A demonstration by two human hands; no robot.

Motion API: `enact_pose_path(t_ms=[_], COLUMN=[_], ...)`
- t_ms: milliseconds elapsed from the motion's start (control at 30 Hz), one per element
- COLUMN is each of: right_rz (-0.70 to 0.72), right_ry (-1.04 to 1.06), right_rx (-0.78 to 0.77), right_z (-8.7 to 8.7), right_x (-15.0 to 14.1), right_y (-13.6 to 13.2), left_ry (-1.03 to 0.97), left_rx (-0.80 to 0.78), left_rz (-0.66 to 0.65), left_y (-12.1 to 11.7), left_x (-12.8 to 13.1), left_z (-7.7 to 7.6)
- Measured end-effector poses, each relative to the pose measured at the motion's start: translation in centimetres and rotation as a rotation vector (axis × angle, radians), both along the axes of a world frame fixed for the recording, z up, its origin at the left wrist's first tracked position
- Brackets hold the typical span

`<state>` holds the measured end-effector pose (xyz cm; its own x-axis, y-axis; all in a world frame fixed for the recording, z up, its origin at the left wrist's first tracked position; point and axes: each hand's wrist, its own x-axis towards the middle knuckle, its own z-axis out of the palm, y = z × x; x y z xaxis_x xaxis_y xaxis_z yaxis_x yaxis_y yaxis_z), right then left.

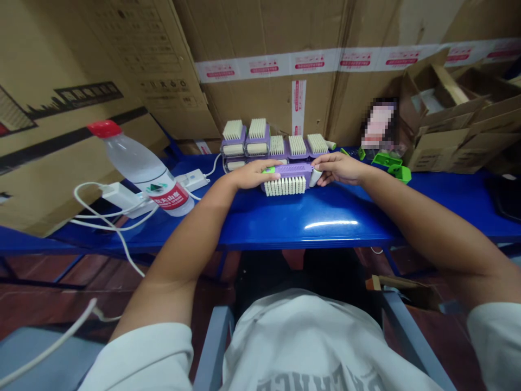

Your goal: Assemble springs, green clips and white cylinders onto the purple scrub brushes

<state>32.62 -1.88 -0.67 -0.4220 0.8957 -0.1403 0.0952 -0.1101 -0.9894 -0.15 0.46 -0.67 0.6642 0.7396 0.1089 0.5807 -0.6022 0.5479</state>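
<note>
In the head view, a purple plastic scrub brush [290, 171] is gripped from both ends by the left hand [254, 175] and the right hand [337, 168]. Its cream bristles are turned toward the person, and it is held over or on a blue table [309, 233]; contact with the tabletop cannot be made out with certainty from this angle. The left fingers [268, 175] are closed over the brush's green-marked end, and the right fingers [321, 162] are curled over its other end, beside a white end piece [315, 177]. Neither hand is spread open.

Just beyond both sets of fingers, a group of similar brushes [297, 145] is lined up with the bristles raised, some stacked in two layers. Left of the left fingers, a water bottle [142, 174] with a red cap lies tilted across a white power strip [122, 198], and white cables [97, 190] trail from it. Right of the right fingers, green plastic pieces [389, 162] sit beside a pixelated object [378, 126] that is too blurred to identify. Farther right, opened cardboard boxes [443, 103] are piled against a taped cardboard wall [317, 103].
</note>
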Motion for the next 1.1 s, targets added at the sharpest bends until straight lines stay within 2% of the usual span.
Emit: enact_pose_path(t_ms=[533, 833, 1100], right_rz=[0.011, -0.048, 0.035], right_ry=[0.015, -0.001, -0.002], right_rx=[-0.006, -0.029, 0.017], right_z=[-0.23, -0.37, -0.49], right_x=[0.25, 0.13, 0.77], right_y=[0.36, 0.50, 0.52], left_ry=[-0.009, -0.016, 0.019], left_rx=[-0.007, -0.019, -0.017], left_rz=[-0.011, -0.016, -0.013], left_y=[0.06, 0.09, 0.16], left_x=[0.05, -0.02, -0.22], left_z=[-0.02, 0.00, 0.08])
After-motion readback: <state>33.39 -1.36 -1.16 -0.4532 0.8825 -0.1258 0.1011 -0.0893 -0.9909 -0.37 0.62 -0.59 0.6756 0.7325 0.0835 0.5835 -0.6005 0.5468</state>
